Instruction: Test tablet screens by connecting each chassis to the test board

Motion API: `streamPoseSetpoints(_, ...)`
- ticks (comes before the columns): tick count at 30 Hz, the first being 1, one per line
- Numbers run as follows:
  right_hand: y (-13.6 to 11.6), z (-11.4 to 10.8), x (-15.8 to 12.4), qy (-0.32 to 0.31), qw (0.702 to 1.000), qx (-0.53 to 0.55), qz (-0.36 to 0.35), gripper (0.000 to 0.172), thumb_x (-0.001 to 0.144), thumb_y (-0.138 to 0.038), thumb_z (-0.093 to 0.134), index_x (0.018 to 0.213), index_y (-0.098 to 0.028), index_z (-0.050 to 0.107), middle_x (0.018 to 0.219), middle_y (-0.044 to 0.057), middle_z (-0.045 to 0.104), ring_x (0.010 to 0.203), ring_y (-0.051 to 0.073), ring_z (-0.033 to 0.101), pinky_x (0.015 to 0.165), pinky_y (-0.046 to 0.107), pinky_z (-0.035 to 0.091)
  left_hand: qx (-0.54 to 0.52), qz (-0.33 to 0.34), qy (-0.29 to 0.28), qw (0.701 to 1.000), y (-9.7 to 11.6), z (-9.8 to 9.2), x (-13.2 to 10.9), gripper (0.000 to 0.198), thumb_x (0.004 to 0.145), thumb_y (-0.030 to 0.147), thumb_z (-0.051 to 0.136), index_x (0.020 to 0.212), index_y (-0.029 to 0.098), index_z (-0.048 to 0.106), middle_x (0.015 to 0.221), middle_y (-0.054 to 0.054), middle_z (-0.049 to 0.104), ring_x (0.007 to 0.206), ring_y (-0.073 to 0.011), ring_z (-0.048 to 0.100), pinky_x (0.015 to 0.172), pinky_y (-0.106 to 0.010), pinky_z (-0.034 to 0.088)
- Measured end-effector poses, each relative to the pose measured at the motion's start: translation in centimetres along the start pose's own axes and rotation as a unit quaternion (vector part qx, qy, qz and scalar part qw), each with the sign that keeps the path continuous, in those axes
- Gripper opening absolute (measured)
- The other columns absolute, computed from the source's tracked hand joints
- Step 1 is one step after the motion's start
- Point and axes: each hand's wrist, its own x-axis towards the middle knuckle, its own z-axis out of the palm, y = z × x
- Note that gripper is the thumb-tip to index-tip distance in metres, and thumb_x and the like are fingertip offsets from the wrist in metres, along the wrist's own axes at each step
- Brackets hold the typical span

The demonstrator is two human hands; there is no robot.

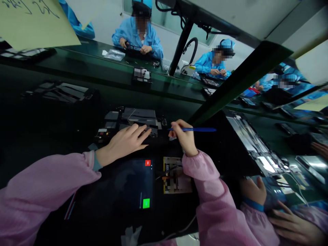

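My left hand (126, 141) lies flat, fingers stretched out, on an opened dark device (138, 119) with grey parts on the bench before me. My right hand (185, 138) is closed in a pinch on a thin blue stick tool (197, 129) that points right, its left end close to the device's right edge. Both my arms wear pink sleeves. Below my hands lies a dark screen (128, 184) showing a small red square and a green square, beside a beige circuit board (175, 175) with wires.
A green conveyor belt (102, 73) runs across behind the device, carrying a small black unit (141, 76). Workers in blue coats sit on its far side. A black slanted post (241, 80) rises at right. Another person's hands (282, 215) work at lower right. Yellow paper (33, 20) hangs upper left.
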Motion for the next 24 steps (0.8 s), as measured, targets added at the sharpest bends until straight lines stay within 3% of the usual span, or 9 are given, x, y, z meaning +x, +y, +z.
streamPoseSetpoints(3,-0.1,-1.1,-1.0,0.111,0.989,0.093,-0.015,0.032,0.087,-0.037,0.057,0.062,-0.020,0.048,0.047,-0.008,0.039,0.046,0.009,0.054,0.045,0.018,0.040,0.089,0.064,0.047,0.993,-0.4,-1.7,0.5,0.043,0.090,0.034,0.057,0.130,0.019,0.057,0.117,-0.015,0.065,0.098,-0.0283,0.059,0.079,-0.038,0.052)
streamPoseSetpoints(6,1.0,-1.3,-1.9,0.149,0.978,0.147,0.014,0.029,0.086,-0.035,0.055,0.062,-0.020,0.048,0.046,-0.008,0.039,0.043,0.008,0.053,0.041,0.017,0.037,0.166,0.108,0.088,0.976,-0.9,-3.2,1.1,0.043,0.089,0.030,0.057,0.130,0.015,0.056,0.105,-0.014,0.068,0.093,-0.0271,0.060,0.073,-0.036,0.051)
streamPoseSetpoints(8,2.1,-0.7,-2.2,0.118,0.981,0.144,0.050,0.028,0.084,-0.037,0.056,0.063,-0.020,0.049,0.044,-0.009,0.040,0.043,0.009,0.054,0.040,0.017,0.038,0.197,0.114,0.107,0.968,-1.1,-3.9,1.5,0.043,0.090,0.031,0.056,0.129,0.013,0.056,0.102,-0.014,0.068,0.091,-0.0270,0.061,0.072,-0.036,0.050)
streamPoseSetpoints(10,3.1,0.3,-2.1,0.040,0.991,0.105,0.073,0.027,0.082,-0.041,0.059,0.066,-0.020,0.052,0.045,-0.008,0.046,0.044,0.010,0.056,0.041,0.018,0.041,0.207,0.112,0.123,0.964,-1.3,-4.3,1.7,0.042,0.091,0.032,0.055,0.127,0.012,0.056,0.101,-0.013,0.069,0.091,-0.0271,0.061,0.072,-0.036,0.050)
streamPoseSetpoints(13,3.8,1.6,-1.4,-0.060,0.996,0.013,0.059,0.028,0.082,-0.045,0.060,0.074,-0.019,0.058,0.050,-0.005,0.056,0.042,0.009,0.054,0.042,0.019,0.040,0.210,0.105,0.137,0.962,-1.4,-4.5,1.7,0.040,0.091,0.032,0.054,0.126,0.012,0.057,0.100,-0.013,0.069,0.091,-0.0268,0.061,0.071,-0.036,0.050)
streamPoseSetpoints(18,3.7,2.4,-0.8,-0.072,0.992,-0.107,0.017,0.033,0.085,-0.047,0.057,0.070,-0.017,0.060,0.047,-0.003,0.053,0.039,0.008,0.049,0.042,0.020,0.036,0.233,0.114,0.147,0.955,-1.4,-4.3,1.4,0.039,0.091,0.032,0.054,0.124,0.010,0.058,0.102,-0.013,0.069,0.086,-0.0252,0.061,0.068,-0.035,0.049)
streamPoseSetpoints(24,3.8,2.5,-0.9,-0.061,0.991,-0.117,-0.003,0.033,0.085,-0.046,0.057,0.066,-0.018,0.058,0.048,-0.002,0.053,0.041,0.010,0.051,0.042,0.021,0.036,0.239,0.109,0.152,0.953,-1.1,-4.1,1.3,0.040,0.091,0.034,0.053,0.121,0.008,0.059,0.101,-0.013,0.069,0.084,-0.0249,0.061,0.065,-0.034,0.048)
